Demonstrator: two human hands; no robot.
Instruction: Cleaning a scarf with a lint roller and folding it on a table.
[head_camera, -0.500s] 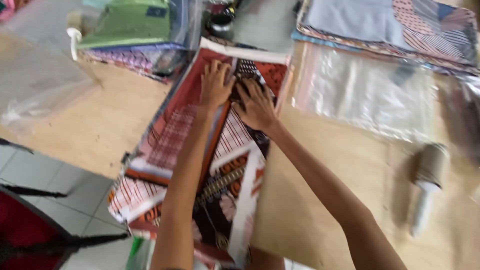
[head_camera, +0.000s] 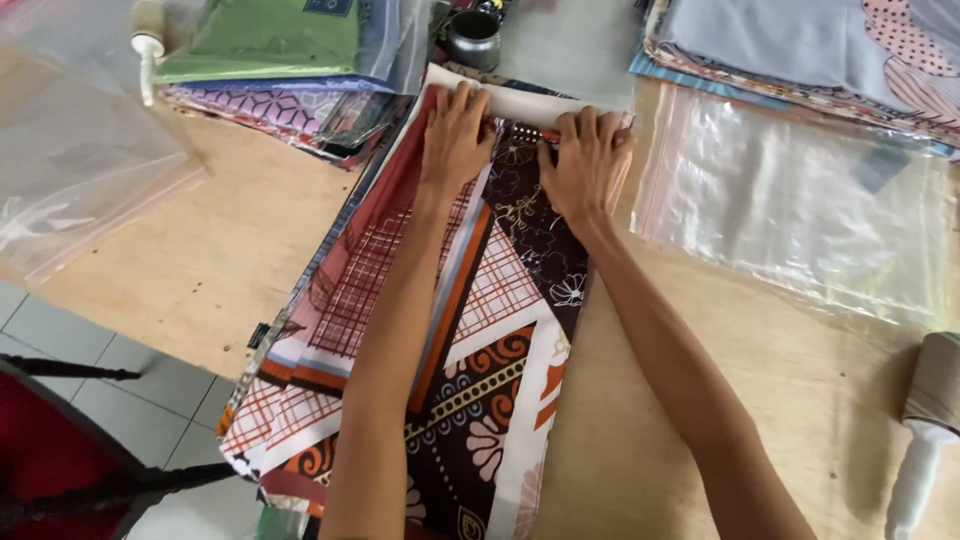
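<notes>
While flat and open, left hand (head_camera: 455, 135) and right hand (head_camera: 588, 160) on one patterned cloth (head_camera: 470, 330)

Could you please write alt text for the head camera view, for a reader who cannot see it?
A person's left hand and right hand press flat on the far end of a long folded patterned cloth on a wooden table. Clear plastic bags lie to the right, and bagged fabrics are stacked at the far left.
</notes>
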